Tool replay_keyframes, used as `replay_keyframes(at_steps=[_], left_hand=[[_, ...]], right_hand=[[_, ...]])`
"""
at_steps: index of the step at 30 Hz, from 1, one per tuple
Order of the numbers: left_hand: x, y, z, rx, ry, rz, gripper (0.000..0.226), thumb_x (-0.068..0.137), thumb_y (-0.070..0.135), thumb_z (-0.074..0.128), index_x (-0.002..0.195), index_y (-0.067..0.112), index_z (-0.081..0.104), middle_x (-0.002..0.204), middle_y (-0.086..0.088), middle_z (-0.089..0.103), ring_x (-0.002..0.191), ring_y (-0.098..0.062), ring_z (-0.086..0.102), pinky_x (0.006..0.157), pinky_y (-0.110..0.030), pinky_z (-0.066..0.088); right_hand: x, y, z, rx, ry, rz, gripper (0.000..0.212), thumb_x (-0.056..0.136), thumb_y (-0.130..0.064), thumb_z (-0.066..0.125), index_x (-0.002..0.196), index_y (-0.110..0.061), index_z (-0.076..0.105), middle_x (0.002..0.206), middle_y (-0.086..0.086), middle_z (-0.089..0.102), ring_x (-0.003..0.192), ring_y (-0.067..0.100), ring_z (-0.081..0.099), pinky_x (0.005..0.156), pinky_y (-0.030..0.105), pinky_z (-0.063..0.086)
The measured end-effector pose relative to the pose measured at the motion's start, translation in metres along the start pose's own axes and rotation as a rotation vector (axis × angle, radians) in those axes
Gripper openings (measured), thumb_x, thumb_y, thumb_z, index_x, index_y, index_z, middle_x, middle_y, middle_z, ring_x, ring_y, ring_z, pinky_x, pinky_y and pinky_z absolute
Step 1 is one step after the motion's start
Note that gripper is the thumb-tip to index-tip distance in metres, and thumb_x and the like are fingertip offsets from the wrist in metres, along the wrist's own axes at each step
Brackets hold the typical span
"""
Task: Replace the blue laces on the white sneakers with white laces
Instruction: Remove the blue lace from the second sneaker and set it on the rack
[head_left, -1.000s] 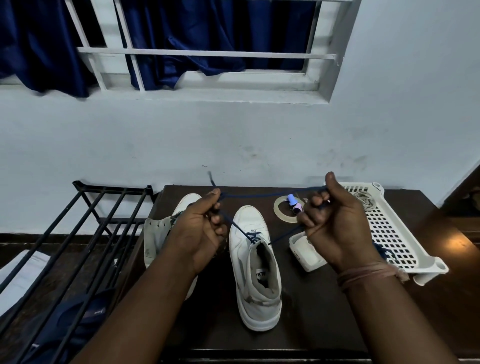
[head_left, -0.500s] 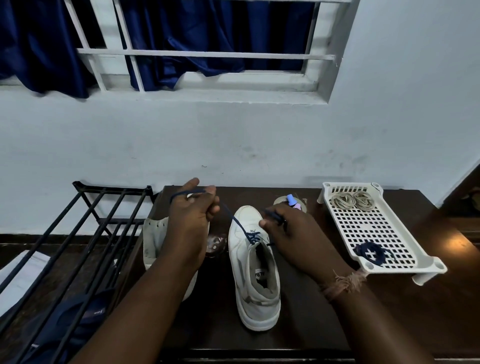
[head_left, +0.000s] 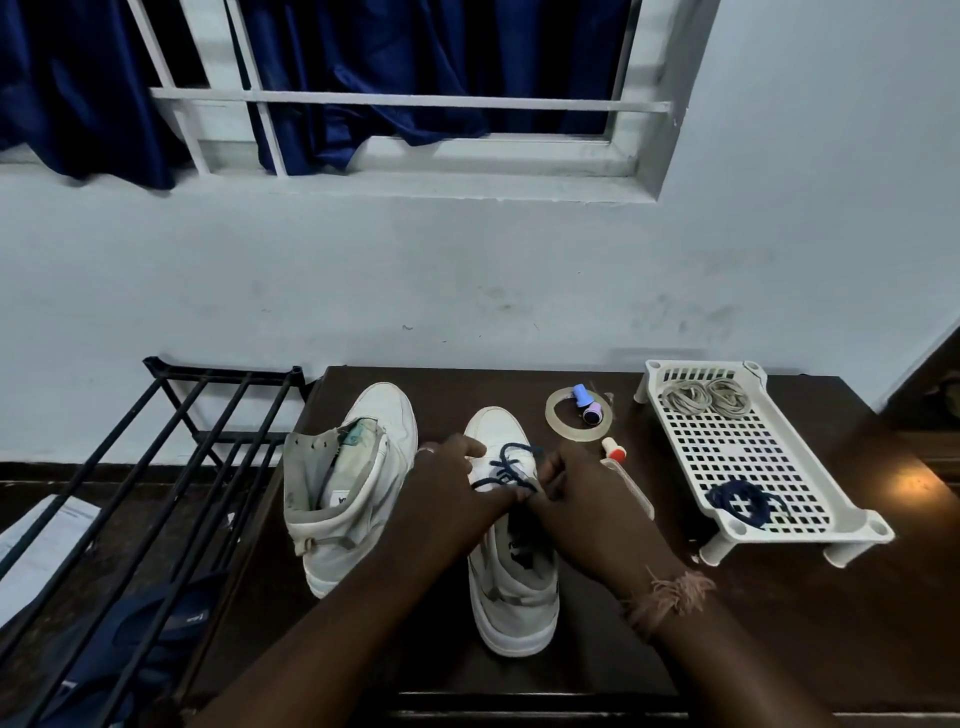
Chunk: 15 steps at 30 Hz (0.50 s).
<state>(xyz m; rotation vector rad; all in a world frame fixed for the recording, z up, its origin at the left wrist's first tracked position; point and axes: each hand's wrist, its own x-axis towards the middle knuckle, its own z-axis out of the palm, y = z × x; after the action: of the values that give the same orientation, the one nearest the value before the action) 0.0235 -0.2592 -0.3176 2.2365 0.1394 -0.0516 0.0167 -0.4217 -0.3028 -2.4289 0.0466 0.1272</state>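
**lacefan22:** so where's the blue lace (head_left: 506, 467) at?

**benchwatcher:** It's sitting in a loose tangle over the lower eyelets of the right sneaker (head_left: 511, 545), the one standing toe toward the wall in the middle of the dark bench (head_left: 779, 623). Both hands are right on it. The left hand (head_left: 457, 499) comes in from the left with its fingers curled against the shoe's front, and the right hand (head_left: 576, 499) meets it from the other side, fingers bent in around the lace where the two hands touch. Looks like both are pinching lace, though the exact fingertip grip is hidden behind the knuckles.

**lacefan22:** and the other shoe?

**benchwatcher:** The left sneaker (head_left: 353, 488) is just beside it, no lace in it, tongue flopped open. Past the right sneaker's toe there's a tape ring (head_left: 558, 423) with a small blue and purple thing (head_left: 587, 405) lying in it, and near that a little tube with a red cap (head_left: 615, 452). Further right is a white plastic tray (head_left: 852, 519) on stubby legs, holding two coiled white laces (head_left: 706, 397) at the far end and a bundled blue lace (head_left: 740, 506) at the near end.

**lacefan22:** anything else around?

**benchwatcher:** A black metal rack (head_left: 171, 467) stands left of the bench, and there's a window with a dark blue curtain (head_left: 389, 67) up on the wall.
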Motion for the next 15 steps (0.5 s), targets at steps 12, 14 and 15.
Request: replay_keyframes(at_steps=[12,14,15], left_hand=[[-0.001,-0.005,-0.004,0.403,0.044,0.358,0.048,0.072,0.007,0.053,0.1,0.039,0.075,0.099,0.004,0.06,0.093,-0.019,0.056,0.084,-0.037,0.049],[-0.002,-0.002,0.0,0.404,0.054,0.508,0.039,0.075,0.012,0.054,0.097,0.033,0.079,0.097,0.005,0.068,0.092,-0.019,0.06,0.083,-0.039,0.05],[-0.001,-0.002,0.001,0.405,0.065,0.543,0.028,0.079,0.021,0.057,0.094,0.031,0.078,0.094,0.007,0.069,0.091,-0.017,0.06,0.083,-0.038,0.049]], right_hand=[[0.002,0.015,-0.003,0.265,-0.04,0.109,0.012,0.079,-0.009,0.068,0.086,-0.016,0.063,0.075,0.009,0.07,0.06,0.017,0.065,0.059,0.036,0.058],[0.001,0.013,-0.003,0.308,-0.048,0.109,0.014,0.079,-0.008,0.071,0.088,-0.014,0.063,0.076,0.012,0.071,0.062,0.023,0.068,0.059,0.04,0.059],[0.001,0.012,-0.003,0.314,-0.047,0.103,0.015,0.079,-0.009,0.073,0.089,-0.014,0.063,0.077,0.012,0.071,0.066,0.026,0.07,0.058,0.04,0.059]])
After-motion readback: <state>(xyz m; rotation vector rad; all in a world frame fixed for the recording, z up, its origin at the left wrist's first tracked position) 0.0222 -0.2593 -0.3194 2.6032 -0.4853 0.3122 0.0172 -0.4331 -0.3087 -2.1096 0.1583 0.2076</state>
